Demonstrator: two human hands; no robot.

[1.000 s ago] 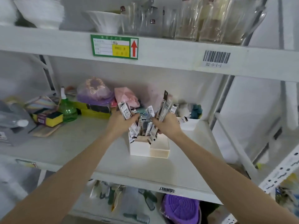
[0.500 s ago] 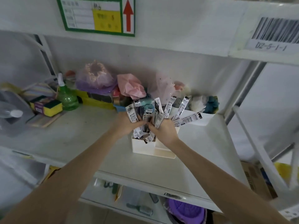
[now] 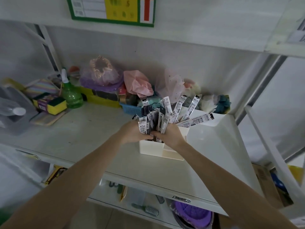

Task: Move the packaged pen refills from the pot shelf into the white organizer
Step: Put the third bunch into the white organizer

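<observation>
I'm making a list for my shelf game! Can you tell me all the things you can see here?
pen refill packs: many, black and white, fanned out above the organizer, held by both hands
white organizer: one, white, middle of the shelf
spray bottle: one, green, back left
sponges: a pack, yellow and green, left of the bottle
small basket: one, blue, behind the organizer
bagged soft items: several, purple and pink, along the back wall
shelf label: one, green-edged with yellow patch and red arrow, on the upper shelf edge
purple tub: one, lower shelf
hairbrush: one, grey, lower shelf
left hand: one, grips the packs
right hand: one, grips the packs
</observation>
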